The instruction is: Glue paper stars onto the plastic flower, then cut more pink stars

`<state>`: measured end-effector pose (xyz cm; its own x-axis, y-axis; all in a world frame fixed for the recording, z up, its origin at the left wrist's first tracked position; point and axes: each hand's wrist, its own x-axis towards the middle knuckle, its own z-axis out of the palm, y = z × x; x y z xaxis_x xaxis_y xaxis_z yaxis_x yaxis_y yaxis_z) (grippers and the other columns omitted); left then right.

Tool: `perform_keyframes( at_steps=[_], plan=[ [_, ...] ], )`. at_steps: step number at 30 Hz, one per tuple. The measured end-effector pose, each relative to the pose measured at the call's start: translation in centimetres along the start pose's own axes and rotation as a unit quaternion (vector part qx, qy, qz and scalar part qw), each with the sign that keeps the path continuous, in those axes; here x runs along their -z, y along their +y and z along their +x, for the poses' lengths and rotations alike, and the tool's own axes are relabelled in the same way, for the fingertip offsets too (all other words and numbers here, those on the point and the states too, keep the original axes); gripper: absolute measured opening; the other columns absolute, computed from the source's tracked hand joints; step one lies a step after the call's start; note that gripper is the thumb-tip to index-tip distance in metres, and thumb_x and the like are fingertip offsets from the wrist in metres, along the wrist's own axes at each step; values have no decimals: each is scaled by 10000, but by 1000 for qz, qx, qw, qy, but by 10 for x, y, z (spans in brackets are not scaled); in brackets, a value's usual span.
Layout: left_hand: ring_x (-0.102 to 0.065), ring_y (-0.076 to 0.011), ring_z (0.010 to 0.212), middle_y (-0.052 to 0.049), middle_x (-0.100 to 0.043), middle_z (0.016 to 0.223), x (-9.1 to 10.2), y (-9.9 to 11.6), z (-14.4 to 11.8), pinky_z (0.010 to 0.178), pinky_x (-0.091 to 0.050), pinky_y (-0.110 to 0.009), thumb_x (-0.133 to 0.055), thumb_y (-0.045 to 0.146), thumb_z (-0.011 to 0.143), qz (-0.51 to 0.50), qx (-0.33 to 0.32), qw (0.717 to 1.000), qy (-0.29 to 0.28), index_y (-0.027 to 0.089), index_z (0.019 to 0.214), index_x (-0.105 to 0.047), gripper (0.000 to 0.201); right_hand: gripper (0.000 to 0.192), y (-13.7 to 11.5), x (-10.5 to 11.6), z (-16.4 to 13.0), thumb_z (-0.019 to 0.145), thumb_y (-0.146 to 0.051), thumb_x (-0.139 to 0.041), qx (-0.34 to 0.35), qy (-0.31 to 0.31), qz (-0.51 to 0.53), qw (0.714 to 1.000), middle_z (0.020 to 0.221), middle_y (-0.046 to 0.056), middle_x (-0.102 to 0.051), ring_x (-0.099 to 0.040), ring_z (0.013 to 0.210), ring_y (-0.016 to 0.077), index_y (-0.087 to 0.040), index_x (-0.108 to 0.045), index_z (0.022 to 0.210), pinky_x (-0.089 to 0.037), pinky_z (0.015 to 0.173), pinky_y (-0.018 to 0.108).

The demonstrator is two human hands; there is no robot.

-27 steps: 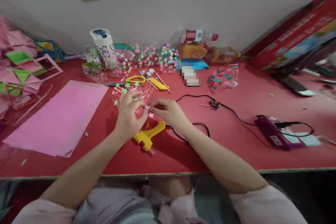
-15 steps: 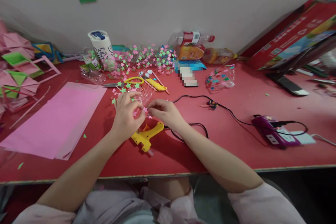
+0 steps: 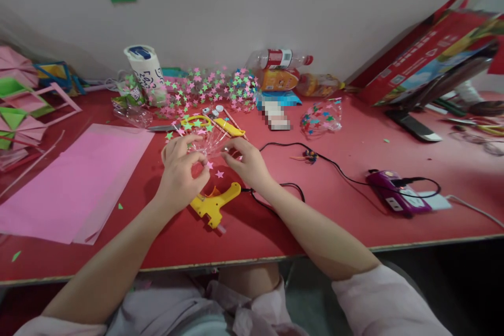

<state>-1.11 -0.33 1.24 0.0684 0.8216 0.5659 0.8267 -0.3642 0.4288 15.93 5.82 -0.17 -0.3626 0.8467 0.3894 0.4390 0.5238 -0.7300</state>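
Note:
My left hand (image 3: 181, 170) curls its thumb and index finger into a ring, tips together, with a pink paper star (image 3: 210, 166) right at them. A second pink star (image 3: 219, 174) shows just below. To the right, my right hand (image 3: 249, 164) has thumb and index finger bent in close; anything between them is too small to make out. Behind both hands lies a clear plastic bag (image 3: 211, 143) with green and pink stars around it. Just in front of my hands a yellow hot glue gun (image 3: 214, 206) rests on the red table (image 3: 334, 215).
Pink paper sheets (image 3: 79, 184) lie left, near folded pink and green paper shapes (image 3: 18, 121). Scissors (image 3: 195, 119), a star-filled bag (image 3: 321, 117), a plastic bottle (image 3: 281, 58) and a white roll (image 3: 145, 71) are farther back. A black cord reaches a purple power strip (image 3: 397, 194).
My hands have drawn a little apart, the left one moving left with the pink star by its fingertips. The whole view has shifted slightly.

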Motion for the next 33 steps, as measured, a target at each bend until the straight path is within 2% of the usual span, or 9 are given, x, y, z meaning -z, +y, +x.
perform_keyframes(
  at_steps=[11, 19, 23, 27, 33],
  plan=[
    [-426, -266, 1232, -72, -519, 1251, -4, -8, 1, 1068, -291, -536, -518, 215, 849, 27, -14, 1000, -2, 197, 711, -537, 140, 74, 3, -2, 0, 777, -150, -528, -23, -6, -3, 1000, 800, 31, -642, -566, 716, 136, -179, -595, 786, -436, 670, 258],
    [-386, -276, 1284, -65, -521, 1239, -4, -8, 1, 1112, -197, -592, -529, 232, 849, 19, -32, 999, 4, 206, 729, -552, 125, 93, 4, -2, 0, 774, -164, -520, -28, -2, -4, 1000, 818, 34, -655, -578, 737, 143, -186, -607, 799, -442, 686, 265],
    [-405, -274, 1266, -76, -526, 1242, -4, -7, 1, 1099, -221, -597, -459, 219, 880, 11, -19, 1000, 9, 205, 722, -532, 174, 94, 5, -2, 0, 780, -179, -517, -24, 1, -5, 1000, 814, 40, -656, -583, 737, 151, -185, -609, 798, -447, 685, 273],
    [-420, -261, 1257, -89, -535, 1232, -8, -9, 0, 1099, -239, -585, -453, 196, 880, 13, -17, 1000, 21, 215, 752, -495, 137, 96, 5, -2, -1, 778, -179, -518, -23, 1, -9, 1000, 823, 39, -660, -585, 735, 152, -190, -610, 804, -452, 684, 277],
    [-416, -253, 1275, -83, -545, 1232, -8, -10, -1, 1136, -164, -583, -447, 166, 867, 18, -24, 999, 15, 212, 752, -495, 133, 95, 2, -1, 0, 793, -205, -515, -21, 1, -15, 1000, 821, 50, -659, -581, 730, 154, -179, -606, 801, -444, 678, 278]
  ],
)
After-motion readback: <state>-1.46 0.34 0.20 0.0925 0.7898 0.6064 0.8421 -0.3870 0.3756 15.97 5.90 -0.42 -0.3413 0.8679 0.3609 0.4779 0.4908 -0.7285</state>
